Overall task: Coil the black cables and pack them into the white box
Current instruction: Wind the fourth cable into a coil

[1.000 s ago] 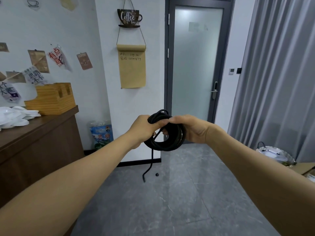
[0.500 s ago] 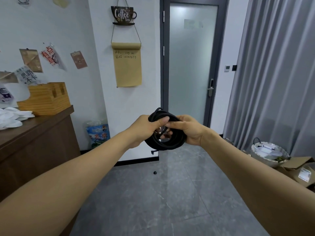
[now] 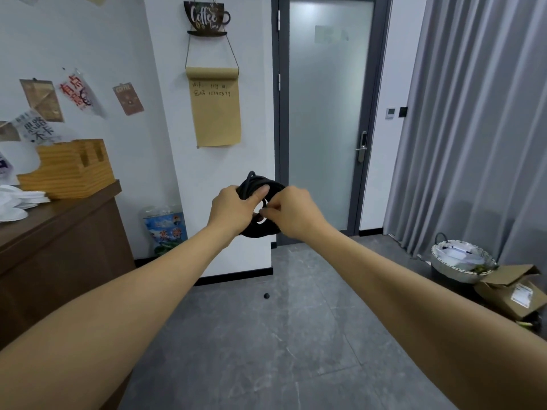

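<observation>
At chest height, above the floor | your left hand grips black cable coil | right hand fingers pinch a strand

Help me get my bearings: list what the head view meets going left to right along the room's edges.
White plates → wooden box → blue bag → kraft paper roll → glass door → grey curtain → cardboard box.

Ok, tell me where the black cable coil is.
Head view, centre: the black cable coil is held mid-air between left hand and right hand, before the glass door.
</observation>
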